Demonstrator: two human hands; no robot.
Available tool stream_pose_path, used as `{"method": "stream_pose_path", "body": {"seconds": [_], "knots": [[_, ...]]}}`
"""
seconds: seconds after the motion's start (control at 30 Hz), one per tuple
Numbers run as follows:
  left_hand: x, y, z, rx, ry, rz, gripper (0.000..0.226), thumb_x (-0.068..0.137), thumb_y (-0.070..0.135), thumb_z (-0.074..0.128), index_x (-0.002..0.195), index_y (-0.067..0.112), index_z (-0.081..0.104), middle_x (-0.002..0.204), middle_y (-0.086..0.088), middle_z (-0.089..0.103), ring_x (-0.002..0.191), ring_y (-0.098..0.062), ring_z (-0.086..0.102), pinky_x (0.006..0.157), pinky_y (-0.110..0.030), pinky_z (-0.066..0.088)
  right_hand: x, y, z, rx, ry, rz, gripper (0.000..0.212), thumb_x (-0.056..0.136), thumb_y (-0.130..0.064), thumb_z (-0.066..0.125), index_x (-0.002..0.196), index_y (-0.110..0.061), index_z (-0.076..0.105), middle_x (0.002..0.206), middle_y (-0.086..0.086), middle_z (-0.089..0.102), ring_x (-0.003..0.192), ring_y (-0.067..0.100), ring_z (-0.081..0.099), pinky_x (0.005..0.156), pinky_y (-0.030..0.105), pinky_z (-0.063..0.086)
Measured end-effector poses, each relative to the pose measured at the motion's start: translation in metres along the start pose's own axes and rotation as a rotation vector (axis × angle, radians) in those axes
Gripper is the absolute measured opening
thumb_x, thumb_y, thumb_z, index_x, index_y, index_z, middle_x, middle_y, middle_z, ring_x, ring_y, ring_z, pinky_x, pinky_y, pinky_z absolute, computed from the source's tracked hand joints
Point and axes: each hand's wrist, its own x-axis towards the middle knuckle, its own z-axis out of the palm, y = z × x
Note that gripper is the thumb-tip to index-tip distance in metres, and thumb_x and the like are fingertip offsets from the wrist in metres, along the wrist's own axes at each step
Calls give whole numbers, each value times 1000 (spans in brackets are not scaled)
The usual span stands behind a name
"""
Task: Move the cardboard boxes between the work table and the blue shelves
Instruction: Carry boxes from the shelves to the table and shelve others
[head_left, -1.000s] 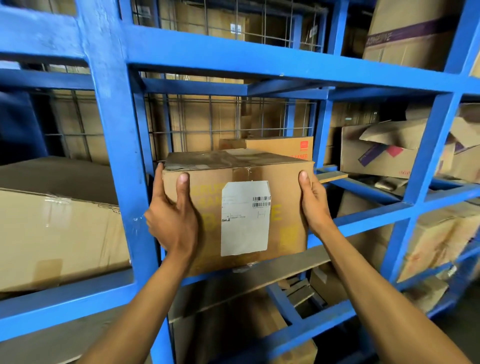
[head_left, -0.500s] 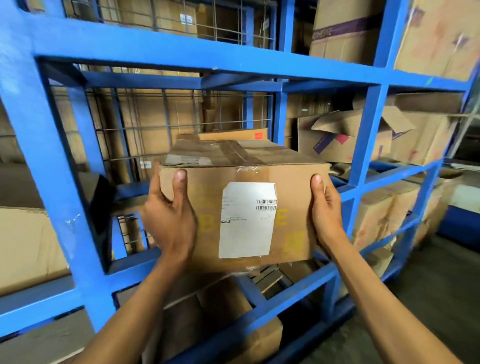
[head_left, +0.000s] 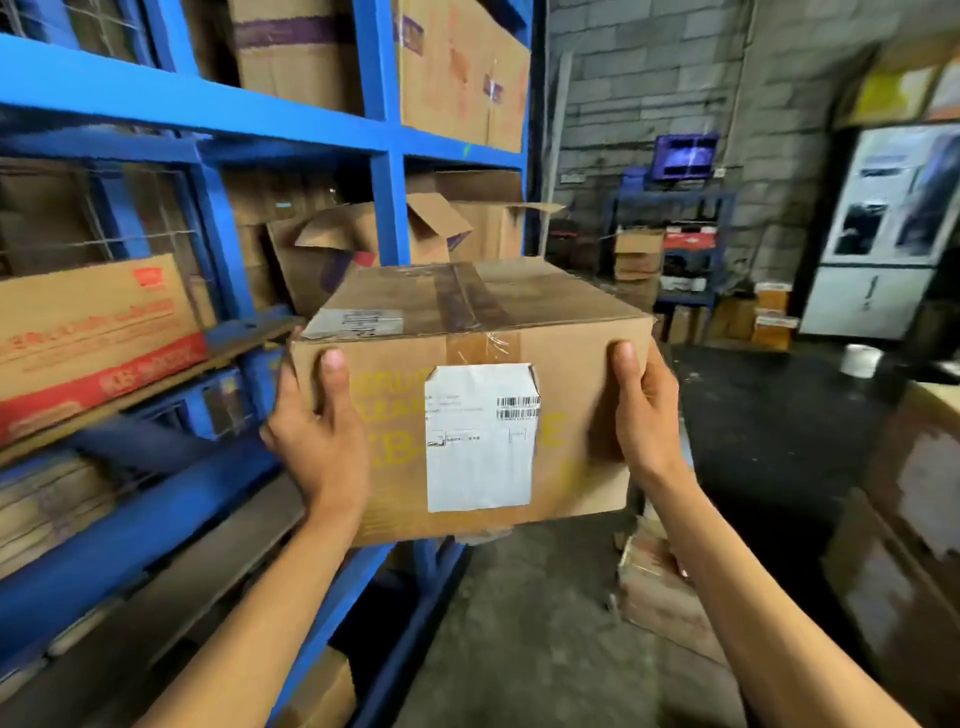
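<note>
I hold a taped cardboard box (head_left: 571, 338) with a white barcode label in the air, clear of the blue shelves (head_left: 384, 182) on the left. My left hand (head_left: 319, 441) grips its left side, thumb on the front face. My right hand (head_left: 641, 415) grips its right side, thumb likewise on the front. The fingers behind the box are hidden. The shelves carry several other cardboard boxes, among them a red-printed box (head_left: 93, 338) and an open-flapped box (head_left: 363, 244).
A cardboard box (head_left: 660, 592) lies on the dark floor below my right forearm. A large brown carton (head_left: 904, 545) stands at the right edge. At the back are a small blue rack (head_left: 670, 244) with boxes, a grey block wall and a white cabinet (head_left: 883, 234).
The box has come out of the shelf bay and swung right with my view. Both hands keep the same grip on its sides. The floor and back wall are now in sight.
</note>
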Motion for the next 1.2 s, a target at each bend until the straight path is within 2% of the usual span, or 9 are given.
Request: {"method": "stream_pose_path", "body": {"seconds": [0.23, 0.33, 0.47, 0.57, 0.67, 0.77, 0.9, 1.07, 1.2], "knots": [[-37, 25, 95, -267, -229, -105, 60, 97, 51, 45, 111, -4, 64, 102, -22, 70, 96, -30, 64, 84, -32, 48, -6, -38, -99, -244, 229, -75, 41, 103, -41, 45, 132, -15, 58, 119, -17, 68, 112, 0, 61, 92, 14, 45], [-51, 44, 120, -308, -300, -125, 58, 96, 49, 45, 101, -5, 66, 89, -24, 69, 82, -28, 61, 69, -27, 38, -19, -58, -129, -334, 339, -79, 33, 102, -48, 46, 123, -28, 62, 105, -24, 68, 96, -9, 59, 83, 9, 44], [-76, 73, 143, -441, -402, -154, 67, 92, 57, 45, 97, -7, 66, 87, -24, 68, 80, -27, 60, 67, -22, 34, -43, -92, -159, -478, 501, -102, 29, 101, -49, 44, 115, -32, 62, 97, -28, 67, 89, -12, 57, 78, 9, 43], [-105, 99, 155, -585, -513, -352, 66, 83, 70, 44, 103, 9, 62, 98, -5, 62, 87, -16, 54, 73, -17, 36, -70, -119, -181, -580, 616, -109, 28, 99, -52, 43, 112, -35, 61, 99, -26, 67, 93, -7, 59, 81, 16, 45], [-136, 120, 161, -795, -601, -267, 32, 90, 66, 47, 97, 35, 56, 94, 22, 60, 84, 10, 58, 75, -7, 41, -105, -150, -199, -714, 706, -109, 43, 96, -57, 42, 121, -27, 59, 107, -18, 68, 100, 0, 61, 84, 21, 49], [-164, 141, 161, -932, -704, -242, 35, 96, 57, 47, 110, 28, 62, 100, 28, 64, 94, 14, 60, 83, -11, 47, -141, -180, -212, -786, 804, -118, 46, 94, -56, 42, 122, -22, 57, 100, -28, 69, 95, -8, 63, 79, 13, 50], [-209, 178, 148, -1035, -899, -229, 65, 95, 59, 42, 129, 6, 59, 114, -3, 70, 100, 3, 63, 81, -5, 45, -194, -217, -229, -879, 956, -119, 50, 96, -51, 43, 127, -14, 55, 98, -29, 69, 90, -15, 63, 69, 3, 48], [-275, 228, 119, -1151, -1143, -302, 73, 88, 73, 37, 138, 23, 51, 125, 10, 63, 112, 5, 57, 85, 0, 43, -269, -263, -246, -1024, 1156, -68, 33, 104, -34, 42, 129, -17, 54, 107, -20, 63, 89, -22, 61, 67, -2, 45], [-329, 264, 93, -1262, -1322, -371, 64, 89, 68, 42, 138, 26, 51, 129, 17, 57, 119, 14, 48, 92, 3, 35, -327, -297, -257, -1180, 1283, -63, 47, 99, -39, 40, 134, -10, 56, 107, -22, 60, 88, -26, 57, 69, -4, 42]]}}
